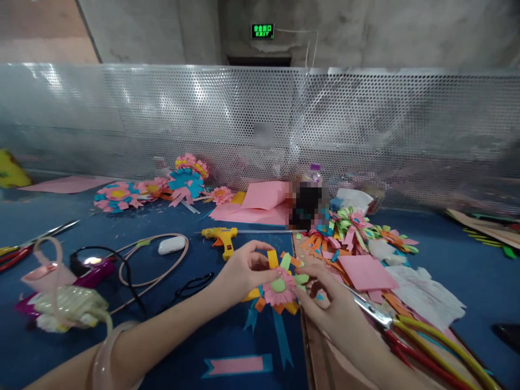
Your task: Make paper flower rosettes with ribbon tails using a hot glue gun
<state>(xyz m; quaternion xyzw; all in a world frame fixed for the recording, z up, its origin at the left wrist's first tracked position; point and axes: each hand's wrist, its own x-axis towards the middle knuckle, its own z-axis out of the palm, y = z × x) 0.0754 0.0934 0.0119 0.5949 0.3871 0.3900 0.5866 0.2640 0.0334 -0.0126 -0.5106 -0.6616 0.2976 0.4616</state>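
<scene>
Paper flower (280, 290), pink with a green centre and orange, yellow and green strips round its rim, is held just above the blue table (195, 336), between your two hands.

Around the grip, the head view shows:
- **Beyond it:** a yellow glue gun (221, 238) lies just past it, slightly to the left.
- **Left:** a white case (171, 245) sits inside a loop of pink cable (154, 262).
- **Right:** a pair of scissors (406, 330) lies close to your right wrist, blades towards the flower. A pink sheet (365, 271) and a heap of cut strips (357, 227) lie behind them.
- **Below:** a pink-and-blue ribbon strip (238, 365) lies flat on the table.

Nothing stands between your hands and the flower.

Your left hand (244, 271) comes in from the lower left, forearm low over the table and a pale bangle (101, 360) on the wrist. Its thumb and fingers are pinched shut on the flower's left rim. Your right hand (329, 309) comes from the lower right over a brown board (320, 352), fingers bent, with the tips on the flower's right edge. You cannot tell whether they pinch it or only touch it.

By count there is one flower in the grip and five finished flowers (117, 196) far beyond it to the left. There are two pairs of scissors, the second (24, 246) well out to the left, and one glue gun.
</scene>
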